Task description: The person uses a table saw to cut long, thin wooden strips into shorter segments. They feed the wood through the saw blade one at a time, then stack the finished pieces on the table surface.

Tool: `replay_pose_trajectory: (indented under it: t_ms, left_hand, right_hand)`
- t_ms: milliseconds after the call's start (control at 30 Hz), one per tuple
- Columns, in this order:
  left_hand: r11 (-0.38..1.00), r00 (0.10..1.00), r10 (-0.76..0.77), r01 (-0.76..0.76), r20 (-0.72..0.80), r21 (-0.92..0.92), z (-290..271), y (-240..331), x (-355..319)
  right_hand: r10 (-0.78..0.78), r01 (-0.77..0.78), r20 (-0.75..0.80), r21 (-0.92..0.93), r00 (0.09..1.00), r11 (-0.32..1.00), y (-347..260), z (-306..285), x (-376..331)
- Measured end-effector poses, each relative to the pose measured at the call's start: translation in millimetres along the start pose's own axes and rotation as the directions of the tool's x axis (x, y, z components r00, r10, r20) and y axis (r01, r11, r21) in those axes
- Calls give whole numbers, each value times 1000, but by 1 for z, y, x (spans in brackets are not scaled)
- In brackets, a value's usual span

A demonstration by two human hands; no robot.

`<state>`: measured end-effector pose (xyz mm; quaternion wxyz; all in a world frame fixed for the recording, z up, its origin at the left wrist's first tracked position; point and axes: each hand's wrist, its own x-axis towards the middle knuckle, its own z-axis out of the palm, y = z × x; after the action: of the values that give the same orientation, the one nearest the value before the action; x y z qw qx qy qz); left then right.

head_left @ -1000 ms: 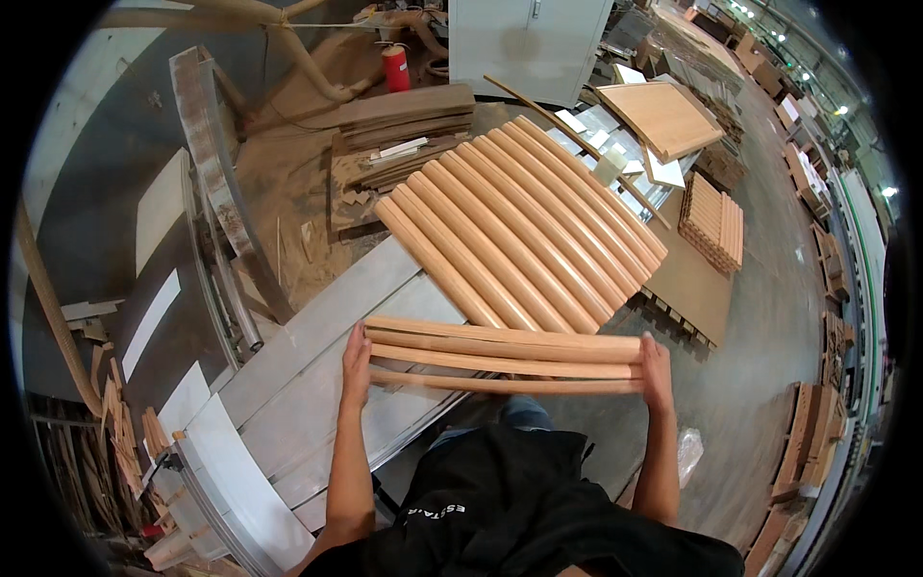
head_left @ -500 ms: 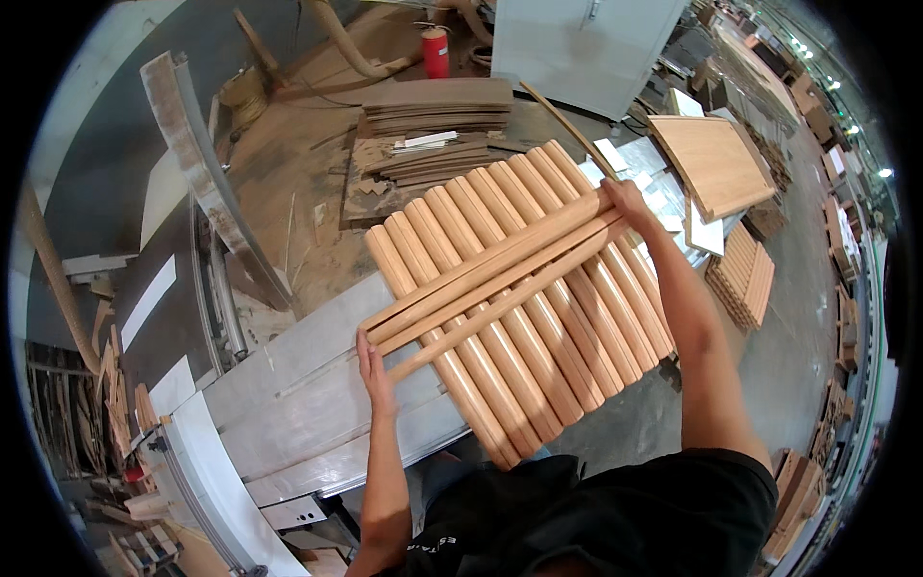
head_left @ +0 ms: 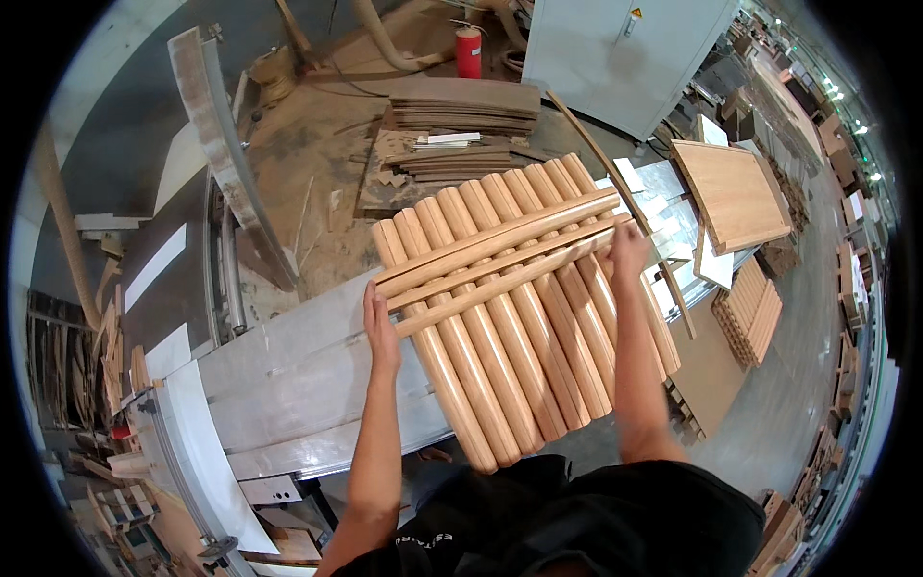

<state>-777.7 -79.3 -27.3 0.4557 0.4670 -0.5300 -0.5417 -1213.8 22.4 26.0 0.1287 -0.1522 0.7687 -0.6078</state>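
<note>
**Slats held crosswise over the row**

Left hand [head_left: 381, 322] and right hand [head_left: 627, 252] each close on an end of three curved wooden slats [head_left: 500, 258], whose long axis crosses the row of slats [head_left: 510, 317] beneath, at the tabletop's [head_left: 288, 385] right edge.

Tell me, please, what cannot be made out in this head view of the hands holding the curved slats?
- Left hand: palm and fingertips hidden against the end of the three held slats.
- Right hand: its fingers curl behind the slats' far end.
- Row of slats beneath: what supports it is covered.
- Red cylinder: too small for detail.
- Person's legs: hidden by the dark shirt.
</note>
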Motion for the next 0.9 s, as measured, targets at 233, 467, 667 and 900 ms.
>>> replay_pose_trajectory:
  t_ms: [233,467,667,900]
  left_hand:
    - [988,995,-75,82,58,-129,-5,-3,32]
    - [978,978,-183,171,-102,-116,-41,20,9]
    - [977,967,-204,192,-154,-92,-90,8,-101]
    - [973,929,-227,229,-292,-27,-122,22,-206]
  right_hand:
    - [247,-402,440,303,863,864,17,66,-136]
    - [251,-352,328,297,911,888,7,129,-144]
    - [263,-366,338,291,904,884,-7,149,-133]
    - [218,-356,366,368,905,859,-11,167,-109]
